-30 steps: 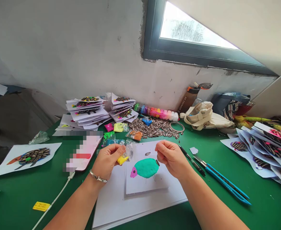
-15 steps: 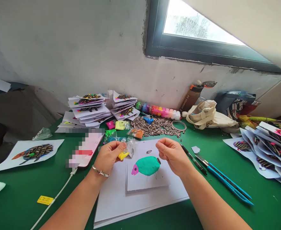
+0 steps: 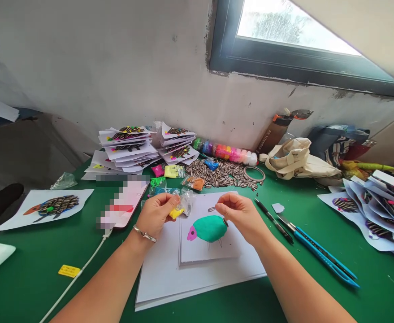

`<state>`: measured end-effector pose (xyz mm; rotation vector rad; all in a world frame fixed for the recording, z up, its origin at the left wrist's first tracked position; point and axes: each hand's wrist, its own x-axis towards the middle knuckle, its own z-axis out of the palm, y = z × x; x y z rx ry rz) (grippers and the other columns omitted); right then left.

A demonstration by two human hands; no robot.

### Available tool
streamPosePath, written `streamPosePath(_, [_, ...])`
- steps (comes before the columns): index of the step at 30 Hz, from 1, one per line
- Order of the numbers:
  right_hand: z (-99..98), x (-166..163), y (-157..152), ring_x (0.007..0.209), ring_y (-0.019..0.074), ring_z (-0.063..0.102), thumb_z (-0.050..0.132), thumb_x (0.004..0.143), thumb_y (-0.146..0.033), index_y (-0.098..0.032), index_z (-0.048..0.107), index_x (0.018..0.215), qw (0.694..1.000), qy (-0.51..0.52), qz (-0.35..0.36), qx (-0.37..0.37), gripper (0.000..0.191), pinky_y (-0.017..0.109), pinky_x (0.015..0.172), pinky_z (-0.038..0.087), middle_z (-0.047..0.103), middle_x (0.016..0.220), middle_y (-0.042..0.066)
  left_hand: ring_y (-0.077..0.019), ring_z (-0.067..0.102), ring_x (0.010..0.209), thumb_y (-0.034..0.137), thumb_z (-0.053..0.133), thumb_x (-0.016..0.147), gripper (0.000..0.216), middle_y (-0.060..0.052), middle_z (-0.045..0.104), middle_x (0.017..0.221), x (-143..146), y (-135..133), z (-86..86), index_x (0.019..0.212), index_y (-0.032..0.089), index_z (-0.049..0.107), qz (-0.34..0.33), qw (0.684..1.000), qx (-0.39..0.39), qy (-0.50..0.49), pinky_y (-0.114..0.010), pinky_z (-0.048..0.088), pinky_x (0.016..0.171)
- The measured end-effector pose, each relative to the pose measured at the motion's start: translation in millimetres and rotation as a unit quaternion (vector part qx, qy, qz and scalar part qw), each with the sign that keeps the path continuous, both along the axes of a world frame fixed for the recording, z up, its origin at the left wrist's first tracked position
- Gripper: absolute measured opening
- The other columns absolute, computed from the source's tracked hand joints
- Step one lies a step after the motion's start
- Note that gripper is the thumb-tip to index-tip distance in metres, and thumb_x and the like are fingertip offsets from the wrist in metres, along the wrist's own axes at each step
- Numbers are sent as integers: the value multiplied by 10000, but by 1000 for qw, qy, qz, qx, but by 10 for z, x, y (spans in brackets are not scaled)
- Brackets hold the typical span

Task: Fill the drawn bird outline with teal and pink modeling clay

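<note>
My left hand (image 3: pixel 159 211) is closed around a small clear bag of yellow clay (image 3: pixel 176 213), held above the paper's left edge. Over the upper right of a white card (image 3: pixel 200 255), my right hand (image 3: pixel 239 213) has thumb and fingers pinched together; whatever may be between them is hidden. Its fingertips are right beside a loose sunflower seed (image 3: pixel 211 209) on the card. Below lies a flattened green clay body (image 3: pixel 210 229) with a pink clay head (image 3: pixel 192 233) and drawn legs. A dark seed (image 3: pixel 225 222) sits at the body's right end.
Behind are a heap of sunflower seeds (image 3: pixel 220 172), bags of coloured clay (image 3: pixel 175 171) and stacked seed pictures (image 3: pixel 126 150). A phone (image 3: pixel 131 204) with a cable is at left. A black pen (image 3: pixel 274 220) and blue tweezers (image 3: pixel 324 255) lie at right, near more pictures (image 3: pixel 374 211).
My right hand has moved left, bringing its fingertips close to the loose seed. My left hand still holds the yellow clay bag. The whole view has shifted slightly.
</note>
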<state>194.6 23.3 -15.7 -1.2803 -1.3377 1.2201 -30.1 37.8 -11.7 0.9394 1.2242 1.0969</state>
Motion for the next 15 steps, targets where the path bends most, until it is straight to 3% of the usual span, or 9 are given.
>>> streamPosePath(4, [-27,-16,-2,739,179,637,624,782,-418,-167,633,953,999,29,22,-8,304,332,704,504,667,853,61,-81,482,487,472,775,607,376,16,565,585,-3,0,-21,661,133,623,-5,1000,1,4,-189,420,434])
streamPosePath(6, [-23,-12,-1,718,181,641,600,796,-440,-167,631,944,1000,13,2,-7,312,329,678,508,674,858,69,-82,486,488,471,773,610,372,17,566,585,-2,1,-34,660,135,623,-4,1000,2,5,-189,420,435])
streamPosePath(11, [18,-21,-20,487,108,472,595,798,-476,-166,603,624,998,-58,-5,12,356,239,465,379,520,520,-14,-79,484,472,476,767,614,370,24,562,570,2,4,-60,641,140,613,-5,1000,9,8,-188,419,431])
streamPosePath(15, [14,-18,-12,589,135,552,657,755,-417,-174,650,788,999,-32,-5,3,245,262,550,440,612,664,7,-78,485,469,468,765,618,359,26,561,571,2,2,-73,642,141,618,-4,1000,11,9,-183,417,424])
